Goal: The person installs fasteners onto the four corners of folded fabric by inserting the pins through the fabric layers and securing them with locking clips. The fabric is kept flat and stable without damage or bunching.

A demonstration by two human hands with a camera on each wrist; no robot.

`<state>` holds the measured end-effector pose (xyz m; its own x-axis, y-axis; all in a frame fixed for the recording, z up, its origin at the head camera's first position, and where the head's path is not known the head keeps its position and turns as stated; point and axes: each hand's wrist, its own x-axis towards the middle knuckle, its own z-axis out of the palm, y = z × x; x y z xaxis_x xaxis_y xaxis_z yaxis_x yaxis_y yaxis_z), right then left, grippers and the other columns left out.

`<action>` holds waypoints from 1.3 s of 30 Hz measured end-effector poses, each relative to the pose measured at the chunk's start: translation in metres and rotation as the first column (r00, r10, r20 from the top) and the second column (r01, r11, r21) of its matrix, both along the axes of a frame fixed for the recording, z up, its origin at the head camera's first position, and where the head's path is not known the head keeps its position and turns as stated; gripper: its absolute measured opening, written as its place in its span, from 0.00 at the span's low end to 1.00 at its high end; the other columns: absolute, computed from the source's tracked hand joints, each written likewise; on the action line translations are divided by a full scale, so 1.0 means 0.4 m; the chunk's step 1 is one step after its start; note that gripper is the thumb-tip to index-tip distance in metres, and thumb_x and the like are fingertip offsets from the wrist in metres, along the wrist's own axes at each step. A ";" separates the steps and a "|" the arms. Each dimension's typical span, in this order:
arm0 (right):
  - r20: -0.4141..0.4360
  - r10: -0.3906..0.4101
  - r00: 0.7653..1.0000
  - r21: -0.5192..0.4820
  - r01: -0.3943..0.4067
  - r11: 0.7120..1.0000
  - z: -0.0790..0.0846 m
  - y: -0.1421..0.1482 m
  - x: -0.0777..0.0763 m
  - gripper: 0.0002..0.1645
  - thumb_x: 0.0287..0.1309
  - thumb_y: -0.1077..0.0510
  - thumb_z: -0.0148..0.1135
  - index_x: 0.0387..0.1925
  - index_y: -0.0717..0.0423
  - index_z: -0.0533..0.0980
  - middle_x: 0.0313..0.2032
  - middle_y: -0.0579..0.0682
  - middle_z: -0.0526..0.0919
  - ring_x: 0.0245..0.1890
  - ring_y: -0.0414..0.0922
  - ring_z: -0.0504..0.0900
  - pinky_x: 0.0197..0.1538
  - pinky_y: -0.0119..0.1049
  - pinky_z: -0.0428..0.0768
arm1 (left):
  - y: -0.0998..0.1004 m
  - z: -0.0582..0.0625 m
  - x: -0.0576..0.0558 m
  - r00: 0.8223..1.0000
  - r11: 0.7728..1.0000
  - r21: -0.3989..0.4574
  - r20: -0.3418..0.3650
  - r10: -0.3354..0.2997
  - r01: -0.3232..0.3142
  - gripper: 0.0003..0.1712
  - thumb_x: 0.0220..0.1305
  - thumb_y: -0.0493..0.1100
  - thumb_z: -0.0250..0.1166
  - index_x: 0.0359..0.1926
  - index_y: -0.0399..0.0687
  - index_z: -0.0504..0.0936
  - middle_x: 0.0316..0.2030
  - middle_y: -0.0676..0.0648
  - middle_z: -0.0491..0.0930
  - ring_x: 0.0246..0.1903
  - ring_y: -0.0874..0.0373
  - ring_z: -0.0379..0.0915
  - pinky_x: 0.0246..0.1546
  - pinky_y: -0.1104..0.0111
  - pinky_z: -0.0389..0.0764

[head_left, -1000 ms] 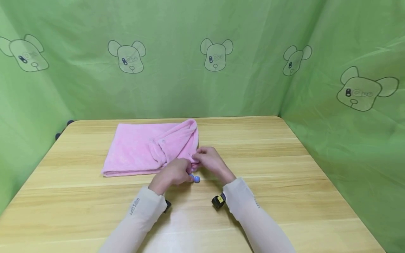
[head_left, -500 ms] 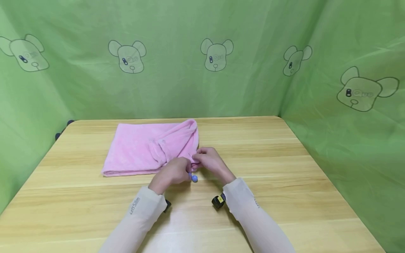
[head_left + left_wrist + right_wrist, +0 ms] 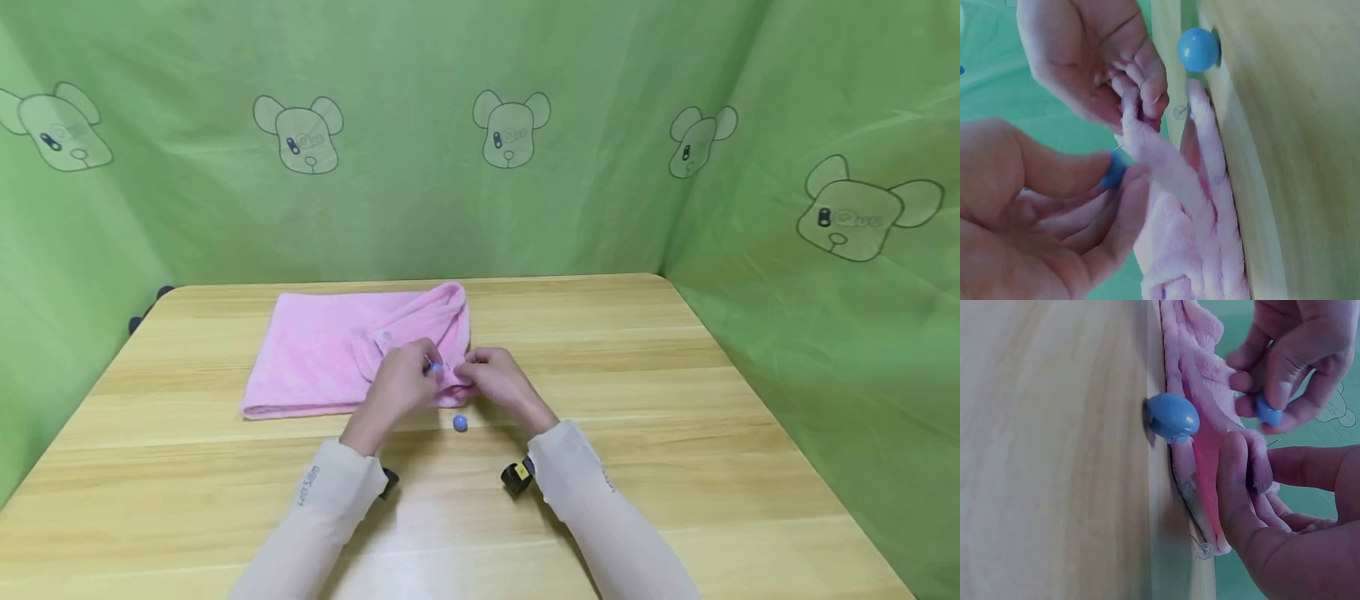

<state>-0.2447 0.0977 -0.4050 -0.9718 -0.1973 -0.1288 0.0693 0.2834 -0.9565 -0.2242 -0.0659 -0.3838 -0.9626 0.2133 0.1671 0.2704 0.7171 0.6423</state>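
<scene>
While the left hand (image 3: 399,379) pinches a blue piece (image 3: 1113,170), the right hand (image 3: 501,387) pinches an edge of the pink cloth (image 3: 315,350)

Nearest the body, a loose blue ball (image 3: 461,423) rests on the wooden table (image 3: 675,467), just short of both hands. Beyond it, the pinched blue piece is left of the right hand's grip, near but apart. A thin metal pin (image 3: 1117,148) shows in the narrow gap between blue piece and edge; which of them bears it, I cannot tell. The right thumb and fingers press the edge together close to the near right corner. From there the cloth lies folded, its long axis running left, the left hand over it. Farther off, a green curtain (image 3: 412,217) with bear-head outlines (image 3: 510,146) hangs behind the table.
</scene>
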 end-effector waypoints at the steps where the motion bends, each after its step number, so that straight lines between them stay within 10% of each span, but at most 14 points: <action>1: 0.002 0.004 1.000 -0.007 -0.004 1.000 0.000 -0.001 0.000 0.06 0.60 0.66 0.59 0.35 0.68 0.78 0.30 0.57 0.83 0.29 0.48 0.83 0.39 0.36 0.83 | -0.002 0.001 -0.002 0.999 1.000 0.025 -0.026 0.019 -0.019 0.09 0.54 0.28 0.64 0.36 0.41 0.80 0.24 0.48 0.77 0.22 0.55 0.70 0.25 0.64 0.74; 11: 0.005 0.005 1.000 -0.009 -0.005 1.000 -0.004 -0.005 -0.004 0.06 0.59 0.67 0.59 0.34 0.69 0.79 0.30 0.57 0.83 0.29 0.48 0.84 0.36 0.34 0.83 | -0.003 -0.004 -0.011 0.988 0.991 0.133 -0.151 0.011 0.009 0.10 0.50 0.25 0.67 0.32 0.41 0.83 0.28 0.46 0.82 0.28 0.54 0.74 0.34 0.60 0.78; 20: 0.032 0.029 0.999 -0.022 -0.028 0.999 -0.004 -0.001 -0.002 0.08 0.60 0.67 0.59 0.38 0.69 0.81 0.31 0.59 0.83 0.28 0.49 0.84 0.40 0.37 0.84 | 0.001 -0.006 -0.012 0.994 0.990 0.127 -0.079 0.072 -0.062 0.14 0.55 0.25 0.63 0.43 0.40 0.80 0.33 0.46 0.81 0.32 0.53 0.75 0.37 0.61 0.79; 39: 0.007 0.040 0.999 0.000 -0.040 0.999 -0.004 -0.001 -0.002 0.07 0.59 0.63 0.62 0.35 0.65 0.82 0.29 0.56 0.85 0.29 0.48 0.83 0.38 0.35 0.82 | 0.013 -0.022 -0.014 0.999 0.990 0.138 -0.053 0.006 0.001 0.12 0.61 0.29 0.60 0.42 0.44 0.84 0.24 0.49 0.80 0.15 0.60 0.66 0.20 0.66 0.72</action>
<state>-0.2453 0.0972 -0.4066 -0.9621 -0.2364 -0.1359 0.0648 0.2858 -0.9561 -0.2300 -0.0608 -0.3924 -0.9519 0.1825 0.2459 0.3055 0.6237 0.7195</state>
